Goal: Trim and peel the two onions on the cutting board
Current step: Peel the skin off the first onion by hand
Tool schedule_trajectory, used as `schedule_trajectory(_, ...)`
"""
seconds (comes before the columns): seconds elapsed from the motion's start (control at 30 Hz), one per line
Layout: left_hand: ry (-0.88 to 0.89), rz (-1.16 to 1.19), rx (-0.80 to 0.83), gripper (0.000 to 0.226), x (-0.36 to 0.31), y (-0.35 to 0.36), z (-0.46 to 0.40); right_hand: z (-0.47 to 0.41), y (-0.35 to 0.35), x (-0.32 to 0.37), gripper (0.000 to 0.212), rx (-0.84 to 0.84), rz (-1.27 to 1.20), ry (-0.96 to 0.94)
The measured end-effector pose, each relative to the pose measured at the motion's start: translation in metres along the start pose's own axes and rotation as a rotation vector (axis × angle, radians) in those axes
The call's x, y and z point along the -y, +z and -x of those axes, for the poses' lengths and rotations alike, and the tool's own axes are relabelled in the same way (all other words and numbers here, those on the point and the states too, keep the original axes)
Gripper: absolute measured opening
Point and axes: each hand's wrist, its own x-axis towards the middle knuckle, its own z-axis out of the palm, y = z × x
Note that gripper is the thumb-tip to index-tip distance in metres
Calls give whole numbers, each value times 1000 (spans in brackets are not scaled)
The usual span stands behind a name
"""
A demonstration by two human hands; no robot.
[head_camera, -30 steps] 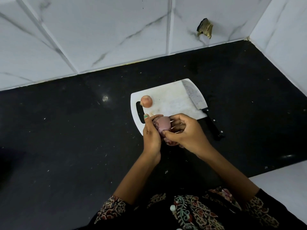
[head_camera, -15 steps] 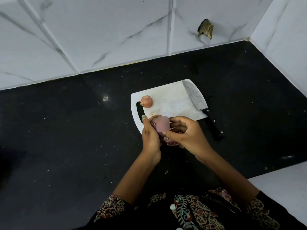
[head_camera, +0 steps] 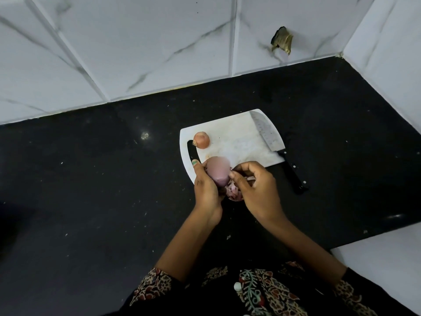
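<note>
My left hand grips a purple onion just over the near edge of the white cutting board. Its smooth peeled side faces up. My right hand pinches the onion's loose skin at its right side. A bunch of pulled-off purple skin hangs below, between my two hands. A second, smaller onion with its brown skin on lies on the board's far left, beside the handle slot. A cleaver rests on the board's right edge, its black handle on the counter.
The board sits on a black stone counter that meets white marble wall tiles behind and on the right. A broken hole in the tile shows at the back. A white surface lies at the near right.
The onion has turned in my left hand and shows more of its bare purple side. My right hand's fingers have shifted a little along the skin. The small onion and cleaver have not moved.
</note>
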Motion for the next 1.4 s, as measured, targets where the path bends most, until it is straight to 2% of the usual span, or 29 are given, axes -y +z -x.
schedule_trajectory(0.17,-77,68,36,48,0,-2,1,-13,-10,-9,3,-87,37,69)
schedule_trajectory(0.23,-79,47,62,50,2,-4,0,-19,-17,-15,9,-127,69,118)
schedule_trajectory(0.43,-36,-76,83,45,2,-3,0,-20,-26,-19,24,-25,85,196)
schedule_trajectory(0.53,-4,-104,69,45,5,-3,-3,-20,-28,-11,15,78,220,110)
schedule_trajectory(0.63,25,-127,69,43,6,-3,-3,-17,-29,-5,18,60,431,-8)
schedule_trajectory(0.7,49,-146,75,42,7,-3,-4,-19,-30,-2,9,70,461,-15)
schedule_trajectory(0.9,143,-170,121,42,12,-3,-8,-18,-26,14,22,283,86,95)
schedule_trajectory(1.03,215,-209,156,41,12,-2,-7,-15,-23,15,31,263,70,97)
schedule_trajectory(1.4,264,-260,156,39,9,-5,-6,-18,-26,10,26,289,-19,111)
